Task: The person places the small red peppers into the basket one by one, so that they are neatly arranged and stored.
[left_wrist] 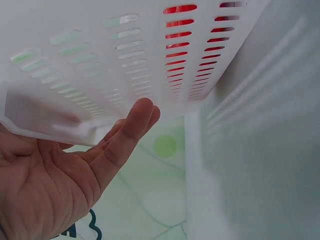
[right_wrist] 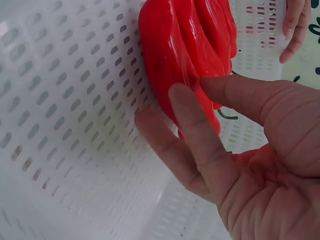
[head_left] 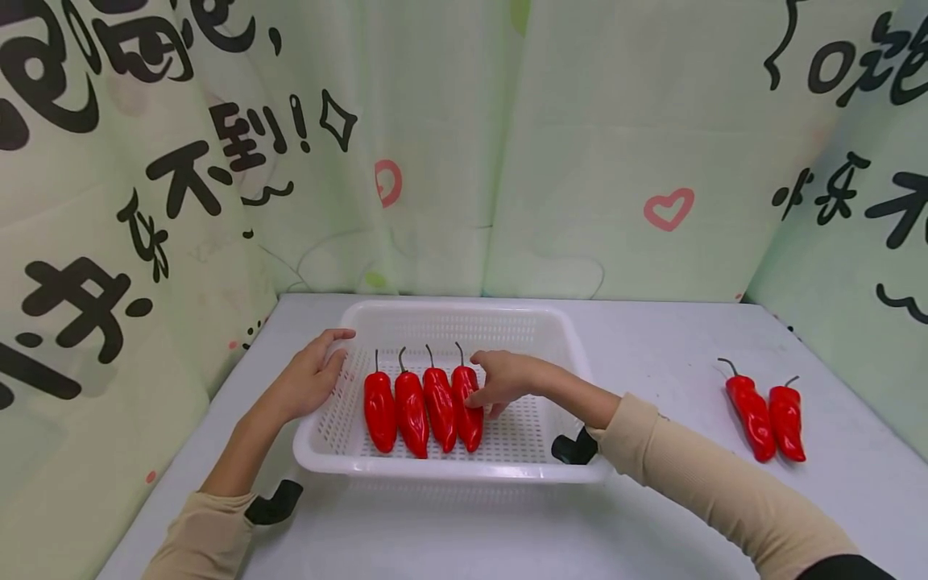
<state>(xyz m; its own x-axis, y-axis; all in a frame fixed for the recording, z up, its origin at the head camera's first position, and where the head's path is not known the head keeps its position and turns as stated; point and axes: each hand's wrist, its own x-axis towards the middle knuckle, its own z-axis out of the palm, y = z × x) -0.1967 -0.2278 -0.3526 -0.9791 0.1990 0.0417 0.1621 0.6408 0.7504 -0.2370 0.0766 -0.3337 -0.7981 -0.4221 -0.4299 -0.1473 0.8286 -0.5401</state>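
Note:
A white perforated plastic basket (head_left: 449,469) holds several glossy red peppers with green stems, laid side by side. At its left rim my left hand (head_left: 313,374) grips the edge, with fingers (left_wrist: 131,127) stretched along the outer wall and the thumb hidden behind the rim in the left wrist view. My right hand (head_left: 507,379) is inside the basket, over the rightmost red pepper (head_left: 466,407). Its thumb and fingers (right_wrist: 192,120) are loosely spread against that pepper's side, not closed round it.
Two more red peppers (head_left: 786,423) lie on the white table (head_left: 674,499), right of the basket. A pale green curtain (head_left: 580,161) with black lettering and pink hearts surrounds the table's back and sides. My right forearm crosses the basket's right rim.

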